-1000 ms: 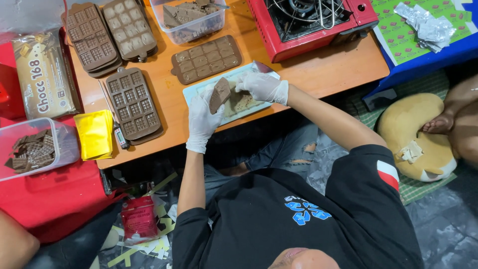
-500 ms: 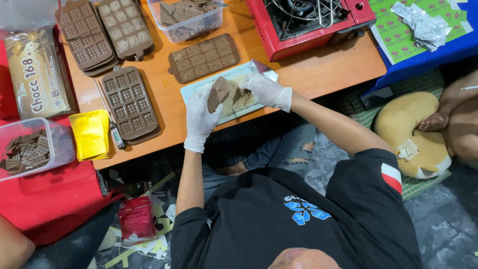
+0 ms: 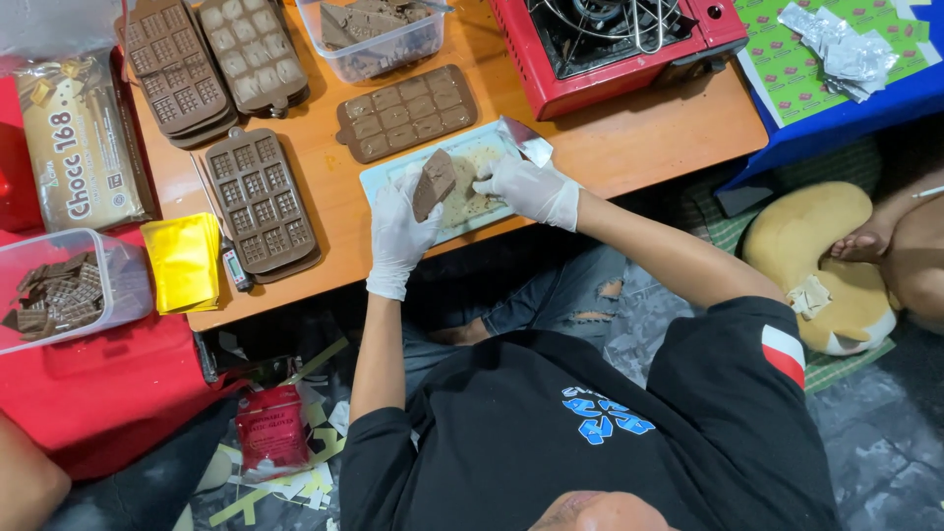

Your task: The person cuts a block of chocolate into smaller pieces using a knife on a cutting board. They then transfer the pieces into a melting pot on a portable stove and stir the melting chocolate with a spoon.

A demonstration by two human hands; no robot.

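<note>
Both my hands wear white gloves over a pale cutting board [image 3: 388, 182] on the low wooden table [image 3: 629, 138]. My left hand [image 3: 401, 231] holds a brown chocolate block [image 3: 434, 184] tilted on the board. My right hand [image 3: 526, 187] grips a knife whose shiny blade [image 3: 526, 141] points toward the far side. Chocolate shavings [image 3: 470, 197] lie on the board between the two hands.
Several brown chocolate moulds [image 3: 261, 202] lie on the table's left half, one [image 3: 406, 113] just beyond the board. A clear tub of chocolate [image 3: 376, 34] and a red gas stove [image 3: 610, 44] stand behind. Yellow wrappers [image 3: 182, 261], a tub of pieces [image 3: 54, 290] and a bagged block [image 3: 79, 152] sit left.
My right hand has shifted slightly along the board beside the block. My left hand keeps the chocolate block in the same place.
</note>
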